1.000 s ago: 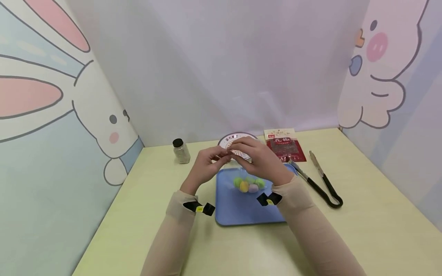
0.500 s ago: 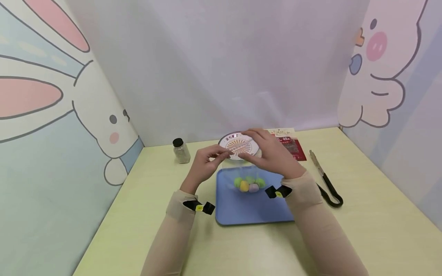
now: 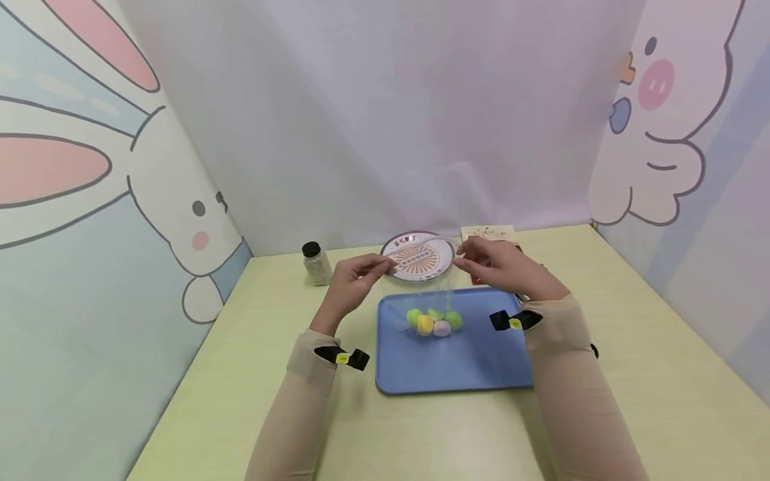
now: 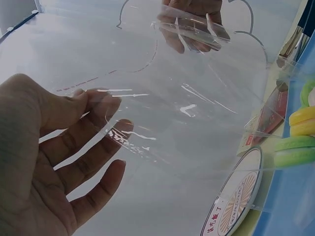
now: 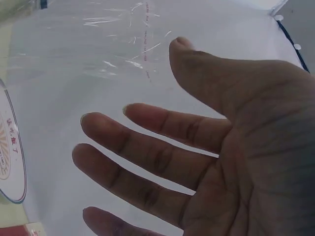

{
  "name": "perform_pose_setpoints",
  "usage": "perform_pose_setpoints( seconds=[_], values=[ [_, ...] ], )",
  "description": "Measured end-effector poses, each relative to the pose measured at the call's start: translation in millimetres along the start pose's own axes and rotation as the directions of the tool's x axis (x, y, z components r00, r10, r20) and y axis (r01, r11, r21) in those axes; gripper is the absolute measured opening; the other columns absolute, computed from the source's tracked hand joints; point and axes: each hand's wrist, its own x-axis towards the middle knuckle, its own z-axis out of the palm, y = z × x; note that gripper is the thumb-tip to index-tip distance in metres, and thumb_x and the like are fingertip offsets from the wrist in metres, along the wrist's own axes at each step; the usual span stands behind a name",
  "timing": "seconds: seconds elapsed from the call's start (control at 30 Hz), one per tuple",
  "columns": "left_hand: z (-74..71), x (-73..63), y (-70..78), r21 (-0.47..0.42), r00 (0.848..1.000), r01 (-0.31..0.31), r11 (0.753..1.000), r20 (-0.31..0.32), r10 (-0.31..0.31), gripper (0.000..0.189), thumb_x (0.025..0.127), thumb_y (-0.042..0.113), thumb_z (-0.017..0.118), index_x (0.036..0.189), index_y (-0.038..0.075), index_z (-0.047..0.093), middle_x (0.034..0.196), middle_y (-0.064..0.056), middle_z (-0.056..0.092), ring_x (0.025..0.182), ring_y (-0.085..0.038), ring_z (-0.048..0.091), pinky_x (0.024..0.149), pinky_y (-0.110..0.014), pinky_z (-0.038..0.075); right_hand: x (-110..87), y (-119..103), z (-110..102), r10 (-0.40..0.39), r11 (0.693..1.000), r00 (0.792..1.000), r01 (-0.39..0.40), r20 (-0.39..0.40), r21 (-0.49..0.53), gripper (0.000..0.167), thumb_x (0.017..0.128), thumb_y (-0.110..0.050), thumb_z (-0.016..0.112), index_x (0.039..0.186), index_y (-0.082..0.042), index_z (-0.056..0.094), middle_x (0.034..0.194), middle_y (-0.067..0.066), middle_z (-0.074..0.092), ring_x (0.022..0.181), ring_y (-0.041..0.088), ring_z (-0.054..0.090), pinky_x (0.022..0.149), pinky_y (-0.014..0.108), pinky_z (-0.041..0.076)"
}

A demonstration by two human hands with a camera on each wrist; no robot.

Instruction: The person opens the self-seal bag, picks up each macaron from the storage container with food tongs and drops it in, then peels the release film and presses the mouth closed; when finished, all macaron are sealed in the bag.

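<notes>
A clear plastic bag (image 4: 182, 110) stretches upward between my hands, and several green, yellow and pale purple macarons (image 3: 425, 325) lie at its lower end over the blue tray (image 3: 457, 367). My left hand (image 3: 351, 284) pinches the bag's upper edge between thumb and forefinger, the other fingers spread, as the left wrist view shows. At the bag's other upper corner is my right hand (image 3: 511, 270). In the right wrist view its thumb (image 5: 197, 64) stands apart from its extended fingers, and the bag's printed edge passes just beyond the thumb tip.
Behind the tray lies a white patterned plate (image 3: 418, 270). A jar with a black lid (image 3: 317, 265) stands at the back left. A red and cream spice packet (image 3: 487, 233) is partly hidden behind my right hand, and black-handled tongs (image 3: 594, 351) are mostly covered by my right forearm.
My right hand has moved rightward, away from my left hand, along the bag's top edge. My left hand keeps its pinch almost in place. The macarons have hardly shifted.
</notes>
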Motion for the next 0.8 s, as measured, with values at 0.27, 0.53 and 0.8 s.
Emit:
perform_pose_setpoints(
  seconds=[0.27,0.53,0.8],
  values=[
    [0.5,0.8,-0.7,0.012,1.000,0.001,1.000,-0.001,-0.001,0.015,0.101,0.017,0.063,0.103,0.014,0.078,0.094,0.003,0.075,0.091,-0.013,0.071,0.080,-0.032,0.057,1.4,-1.9,5.7,-0.020,0.999,0.999,0.019,0.039,0.038,0.018,0.094,-0.036,0.072,0.102,-0.021,0.069,0.093,-0.004,0.069,0.079,0.015,0.064,0.071,0.034,0.054],
    [1.2,-0.3,0.2,0.003,1.000,-0.011,1.000,0.006,0.011,0.015,0.101,0.014,0.063,0.104,0.011,0.077,0.095,-0.001,0.076,0.092,-0.016,0.072,0.082,-0.032,0.057,3.5,-5.9,10.7,-0.084,0.996,0.996,0.084,0.035,0.021,0.009,0.096,-0.029,0.071,0.099,-0.021,0.069,0.089,-0.005,0.067,0.074,0.016,0.060,0.065,0.032,0.051],
    [-2.9,-1.4,1.4,0.017,1.000,-0.022,1.000,-0.014,0.022,0.015,0.100,0.011,0.064,0.104,0.008,0.077,0.095,-0.005,0.076,0.090,-0.019,0.073,0.080,-0.029,0.056,-0.1,3.0,4.5,-0.137,0.990,0.989,0.136,-0.052,-0.021,0.011,0.098,-0.009,0.067,0.100,-0.018,0.073,0.089,-0.003,0.069,0.071,0.012,0.062,0.063,0.032,0.053]
  ],
)
